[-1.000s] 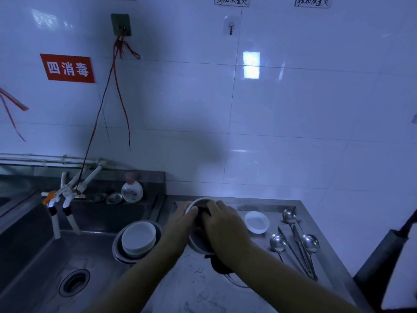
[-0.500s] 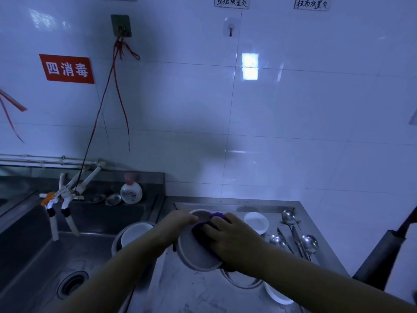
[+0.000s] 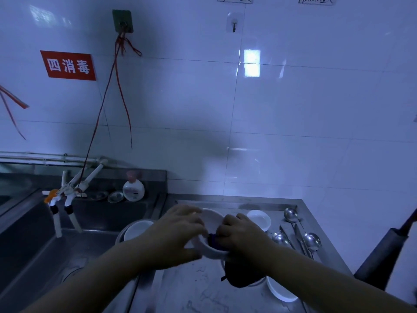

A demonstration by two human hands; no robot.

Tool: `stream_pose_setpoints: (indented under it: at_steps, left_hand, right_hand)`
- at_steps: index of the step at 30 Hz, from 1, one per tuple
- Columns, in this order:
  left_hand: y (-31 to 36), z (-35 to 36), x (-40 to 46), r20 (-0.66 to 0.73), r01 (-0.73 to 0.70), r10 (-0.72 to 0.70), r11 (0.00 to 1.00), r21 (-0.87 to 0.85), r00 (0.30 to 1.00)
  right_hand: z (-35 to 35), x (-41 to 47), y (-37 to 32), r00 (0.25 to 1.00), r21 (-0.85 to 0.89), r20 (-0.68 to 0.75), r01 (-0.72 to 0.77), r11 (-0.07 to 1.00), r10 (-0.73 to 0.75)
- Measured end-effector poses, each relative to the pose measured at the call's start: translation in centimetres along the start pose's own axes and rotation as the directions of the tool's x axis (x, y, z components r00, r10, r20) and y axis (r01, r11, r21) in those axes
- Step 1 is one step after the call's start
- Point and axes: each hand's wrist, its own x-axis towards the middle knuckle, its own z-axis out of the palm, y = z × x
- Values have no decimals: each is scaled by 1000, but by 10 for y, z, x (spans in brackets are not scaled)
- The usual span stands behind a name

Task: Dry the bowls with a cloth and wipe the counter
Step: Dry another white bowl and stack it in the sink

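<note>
Near me, a dark cloth [image 3: 239,276] hangs over a white bowl [image 3: 282,290] on the steel table [image 3: 203,290]. My right hand [image 3: 243,236] curls its fingers round the cloth, pushing it into the bowl in hand [image 3: 211,233]. My left hand [image 3: 178,231] grips that bowl's rim, tilted above the table. Risk: wet rim slips, bowl drops on steel. Farther back: small bowl [image 3: 259,219], ladles [image 3: 311,240], stacked bowls [image 3: 136,230] in the sink [image 3: 45,256].

Ladles [image 3: 302,231] right; bare counter [image 3: 191,288] below
</note>
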Motion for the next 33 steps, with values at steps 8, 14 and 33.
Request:
stream_pose_setpoints:
  at_steps: [8,14,33]
  left_hand:
    - [-5,1,-6,39,112,-105,948,-298,994]
    - [1,15,-9,95,240,-454,272,-932,886]
    - [43,5,9,28,-7,-440,-77,-997,897]
  right_hand:
    - [-7,-2,5,977,251,-119,-145,957,179]
    - [-23,0,15,766,619,-236,-356,700,598]
    - [-52,35,-9,460,777,-91,-522,351,883]
